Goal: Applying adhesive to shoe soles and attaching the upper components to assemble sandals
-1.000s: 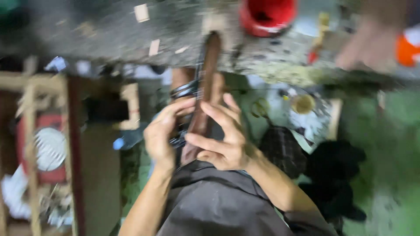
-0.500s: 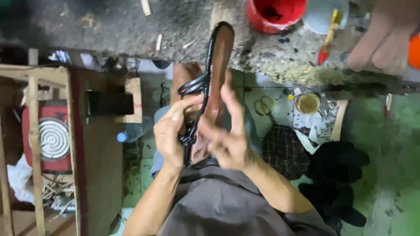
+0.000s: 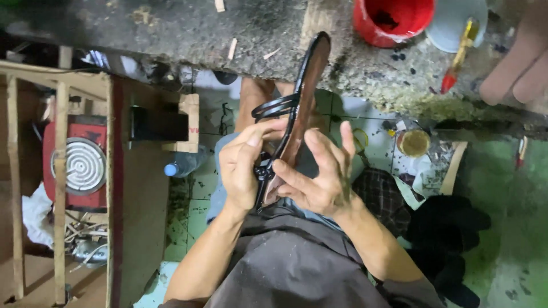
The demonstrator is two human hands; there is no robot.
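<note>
Rough, stained worktop (image 3: 171, 34) is seen ahead, a red bucket (image 3: 394, 20) on it. A brown sandal (image 3: 302, 108) with black straps is gripped over the lap by both hands (image 3: 245, 165), (image 3: 322, 177). Strap fitting seems underway; steady fingertip pressure is called for.

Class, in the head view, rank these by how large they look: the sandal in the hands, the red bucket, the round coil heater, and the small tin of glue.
1. Sandal, longest, though nearest the camera.
2. Red bucket, partly cut off by the frame.
3. Coil heater, close to the bucket, so this order is unsure.
4. Glue tin, clearly smallest.
</note>
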